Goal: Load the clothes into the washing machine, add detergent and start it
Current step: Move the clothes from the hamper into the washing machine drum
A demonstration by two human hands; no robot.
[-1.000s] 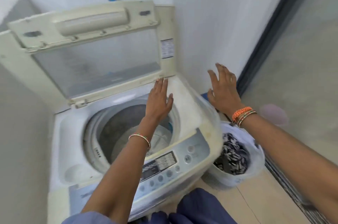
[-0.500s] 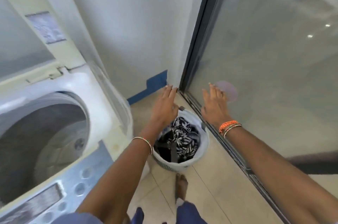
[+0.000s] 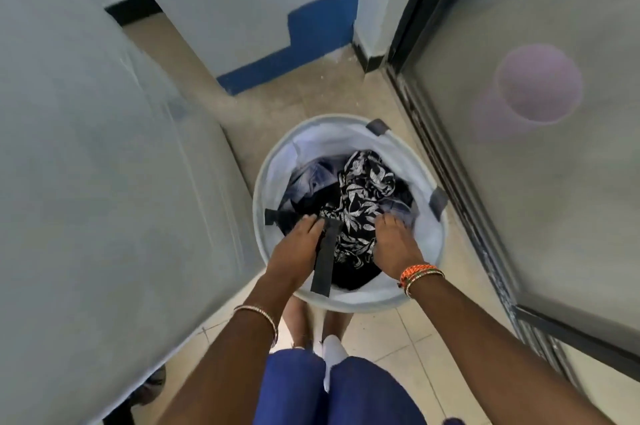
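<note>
A round white laundry basket (image 3: 273,161) stands on the tiled floor right in front of me. It holds a black-and-white leaf-print garment (image 3: 360,202), a pale blue garment (image 3: 311,178) and dark clothes underneath. My left hand (image 3: 298,244) is in the near left of the pile beside a black strap (image 3: 325,258), fingers curled down into the dark cloth. My right hand (image 3: 394,244) is in the near right, fingers curled into the bluish cloth next to the print. The fingertips of both are buried. The washing machine's plastic-covered side (image 3: 104,182) fills the left; its tub is out of view.
A frosted glass sliding door (image 3: 519,216) with a dark frame and floor track runs along the right, with a pink bucket (image 3: 536,85) blurred behind it. A white wall with blue skirting (image 3: 304,43) closes the far end. My feet (image 3: 311,327) stand against the basket's near rim.
My view has swung from the open washer down to the basket. Both hands, held open above the basket half a second ago, have dropped into the clothes and curled into them.
</note>
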